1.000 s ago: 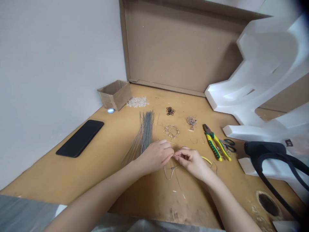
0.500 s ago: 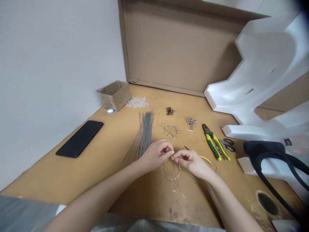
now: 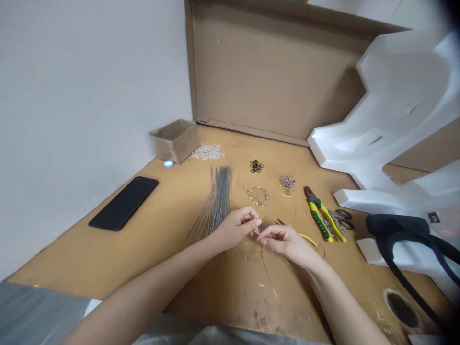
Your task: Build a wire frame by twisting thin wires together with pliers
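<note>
Head view: pinches a fine silvery wire [image 3: 259,234] between closed fingertips of left hand [image 3: 240,226] and right hand [image 3: 285,243], bridging the narrow gap, seemingly aimed steeply upward toward the left fingertips, but too thin to tell surely. Shows a bent wire loop [image 3: 248,259] just below, unclear whether joined, then beyond the left hand a straight-stranded grey wire bundle [image 3: 220,196], and farther out a rounded wire ring [image 3: 258,196] and ridged yellow-green pliers [image 3: 317,218] on smooth tan tabletop [image 3: 118,258].

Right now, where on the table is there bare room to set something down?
Bare table lies between the phone, wire bundle and left forearm. It's crowded around your left hand and right hand, and by the green-yellow pliers and scissors.
</note>
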The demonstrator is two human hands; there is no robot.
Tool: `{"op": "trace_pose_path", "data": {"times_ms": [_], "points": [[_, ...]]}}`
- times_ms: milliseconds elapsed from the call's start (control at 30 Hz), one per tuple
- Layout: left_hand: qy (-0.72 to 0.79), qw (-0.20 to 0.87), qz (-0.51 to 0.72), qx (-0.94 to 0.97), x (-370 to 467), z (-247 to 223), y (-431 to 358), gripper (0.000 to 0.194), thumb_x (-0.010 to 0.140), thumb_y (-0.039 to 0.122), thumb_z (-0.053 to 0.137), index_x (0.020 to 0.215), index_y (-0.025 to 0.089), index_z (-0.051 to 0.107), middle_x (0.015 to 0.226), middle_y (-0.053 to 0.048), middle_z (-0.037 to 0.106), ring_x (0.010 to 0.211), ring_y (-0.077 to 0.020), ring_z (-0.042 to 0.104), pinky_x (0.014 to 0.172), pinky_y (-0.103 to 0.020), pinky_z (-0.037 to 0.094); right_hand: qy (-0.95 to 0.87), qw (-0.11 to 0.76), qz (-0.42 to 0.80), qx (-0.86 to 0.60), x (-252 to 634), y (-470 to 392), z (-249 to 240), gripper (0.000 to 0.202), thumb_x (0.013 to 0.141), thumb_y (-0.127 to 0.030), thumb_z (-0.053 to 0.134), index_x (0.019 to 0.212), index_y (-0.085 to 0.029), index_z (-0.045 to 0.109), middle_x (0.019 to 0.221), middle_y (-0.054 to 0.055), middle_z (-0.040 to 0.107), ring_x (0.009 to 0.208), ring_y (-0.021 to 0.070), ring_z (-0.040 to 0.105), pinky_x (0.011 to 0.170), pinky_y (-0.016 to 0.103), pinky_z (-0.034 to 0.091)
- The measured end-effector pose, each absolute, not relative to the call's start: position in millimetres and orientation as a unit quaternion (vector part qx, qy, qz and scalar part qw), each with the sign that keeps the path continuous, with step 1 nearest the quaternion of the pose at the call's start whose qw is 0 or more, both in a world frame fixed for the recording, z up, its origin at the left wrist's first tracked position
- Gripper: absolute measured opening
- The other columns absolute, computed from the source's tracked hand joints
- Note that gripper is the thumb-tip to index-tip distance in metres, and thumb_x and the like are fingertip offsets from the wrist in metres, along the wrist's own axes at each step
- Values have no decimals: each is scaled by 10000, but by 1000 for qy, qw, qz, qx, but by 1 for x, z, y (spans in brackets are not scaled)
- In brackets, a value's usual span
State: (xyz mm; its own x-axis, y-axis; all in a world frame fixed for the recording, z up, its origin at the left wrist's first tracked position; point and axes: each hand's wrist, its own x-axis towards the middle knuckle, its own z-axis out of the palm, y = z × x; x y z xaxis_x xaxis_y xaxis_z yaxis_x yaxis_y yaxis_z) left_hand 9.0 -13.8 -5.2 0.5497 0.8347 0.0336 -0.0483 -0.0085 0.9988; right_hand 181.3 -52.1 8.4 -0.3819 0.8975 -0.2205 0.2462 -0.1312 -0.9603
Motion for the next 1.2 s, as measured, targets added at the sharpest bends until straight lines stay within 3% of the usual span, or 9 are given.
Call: {"op": "trace_pose_path", "data": {"times_ms": [300, 467, 1200], "points": [[329, 613, 336, 635, 8, -3, -15, 159, 788, 302, 502, 756, 150, 470, 632, 20, 537, 533, -69, 477, 514, -190, 365, -611, 268, 577, -471, 185, -50, 9, 198, 751, -339, 595, 744, -152, 659, 669, 13, 597, 566, 90, 466, 560, 231, 368], [331, 578, 361, 653, 9, -3, -17, 136, 802, 286, 487, 759, 157, 477, 648, 22, 542, 607, -89, 524, 587, -207, 390, -586, 282, 597, -471, 184, -50, 9, 209, 727, -343, 628, 799, -153, 676, 699, 24, 622, 583, 90, 484, 561, 226, 379], [339, 522, 376, 686, 6, 0, -23, 151, 817, 301, 465, 764, 161, 487, 660, 13, 551, 605, -99, 525, 584, -214, 395, -518, 310, 646, -467, 185, -51, 3, 192, 698, -341, 669, 776, -168, 696, 735, 32, 644, 581, 86, 477, 550, 221, 364]]}}
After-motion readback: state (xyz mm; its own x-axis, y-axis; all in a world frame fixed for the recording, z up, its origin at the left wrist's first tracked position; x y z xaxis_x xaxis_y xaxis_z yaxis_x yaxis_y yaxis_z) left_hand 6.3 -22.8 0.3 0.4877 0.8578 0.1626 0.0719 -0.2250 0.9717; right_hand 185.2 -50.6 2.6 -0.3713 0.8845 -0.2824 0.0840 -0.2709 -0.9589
